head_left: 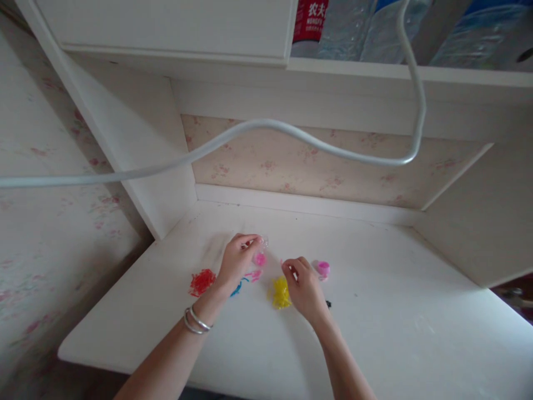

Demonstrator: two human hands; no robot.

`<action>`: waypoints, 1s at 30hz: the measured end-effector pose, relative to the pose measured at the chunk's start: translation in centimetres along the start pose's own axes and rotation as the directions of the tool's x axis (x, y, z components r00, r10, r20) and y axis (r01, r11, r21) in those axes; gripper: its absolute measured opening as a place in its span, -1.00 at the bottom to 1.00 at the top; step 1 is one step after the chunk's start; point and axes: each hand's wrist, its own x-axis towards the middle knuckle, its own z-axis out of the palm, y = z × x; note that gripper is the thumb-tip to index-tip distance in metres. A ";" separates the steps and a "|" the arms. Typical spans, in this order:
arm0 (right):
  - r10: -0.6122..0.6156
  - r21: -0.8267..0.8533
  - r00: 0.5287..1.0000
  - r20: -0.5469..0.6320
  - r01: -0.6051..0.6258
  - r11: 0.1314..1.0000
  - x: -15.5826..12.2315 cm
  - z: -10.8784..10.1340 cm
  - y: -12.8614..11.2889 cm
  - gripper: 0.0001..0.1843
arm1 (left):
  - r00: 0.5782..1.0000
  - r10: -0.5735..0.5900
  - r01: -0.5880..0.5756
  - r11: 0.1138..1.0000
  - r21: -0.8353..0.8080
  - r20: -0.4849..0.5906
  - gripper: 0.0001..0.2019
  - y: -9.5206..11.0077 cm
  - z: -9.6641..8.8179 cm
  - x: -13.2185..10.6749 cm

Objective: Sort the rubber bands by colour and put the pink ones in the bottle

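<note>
My left hand (239,258) is closed in a pinch at the rim of a small clear container (265,243). Pink bits (260,259) show at the container's lower part. My right hand (303,282) has thumb and forefinger together on a tiny pink strip (281,261), to the right of the container. Below the left hand lie loose pink strips (255,275) and blue strips (236,289), the blue ones partly hidden by the wrist. A yellow pile (281,293) sits beside the right hand, and a red pile (202,282) lies left of the left hand.
A small pink-purple tub (323,269) stands right of the right hand. Black bits (328,304) peek out beside the right wrist. All rest on a white desk (395,311) under a cupboard with bottles (345,28). A white cable (266,123) crosses the upper view.
</note>
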 end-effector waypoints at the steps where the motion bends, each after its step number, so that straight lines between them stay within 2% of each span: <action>1: 0.016 0.108 0.999 -0.049 -0.010 0.994 -1.3 -0.3 0.3 -0.71 | 1.000 0.011 -0.011 1.000 0.018 -0.004 -0.72 -0.2 0.3 0.6; 4: 0.121 0.276 0.987 -0.104 -0.088 0.957 -5.8 -0.5 1.4 -0.70 | 0.999 0.043 -0.041 0.997 0.069 -0.016 -0.72 -0.7 1.0 1.8; 9: 0.273 0.359 0.953 -0.130 -0.212 0.909 -11.3 0.2 3.6 -0.68 | 0.996 0.093 -0.090 0.985 0.147 -0.013 -0.74 -1.3 1.8 2.3; 12: 0.336 0.401 0.931 -0.141 -0.256 0.879 -12.6 0.6 4.8 -0.67 | 0.994 0.112 -0.111 0.979 0.171 0.001 -0.74 -1.4 2.0 2.5; 17: 0.365 0.439 0.918 -0.153 -0.267 0.858 -12.8 0.9 5.5 -0.66 | 0.992 0.127 -0.124 0.975 0.187 -0.004 -0.73 -1.1 1.8 2.3; 21: 0.354 0.440 0.925 -0.139 -0.263 0.859 -12.5 1.2 5.6 -0.68 | 0.991 0.137 -0.136 0.971 0.198 0.010 -0.71 -0.5 0.8 -0.3; 24: 0.330 0.418 0.934 -0.138 -0.247 0.874 -12.4 1.3 5.6 -0.69 | 0.984 0.122 -0.156 0.942 0.296 0.131 -0.73 -1.0 0.4 -3.4; 26: 0.316 0.399 0.939 -0.136 -0.241 0.885 -12.3 1.4 5.5 -0.69 | 0.979 0.066 -0.144 0.894 0.425 0.194 -0.77 -1.8 0.4 -5.3; 30: 0.307 0.382 0.942 -0.136 -0.236 0.894 -12.3 1.3 5.1 -0.69 | 0.975 -0.048 -0.112 0.734 0.670 0.216 -0.80 -3.8 1.0 -7.7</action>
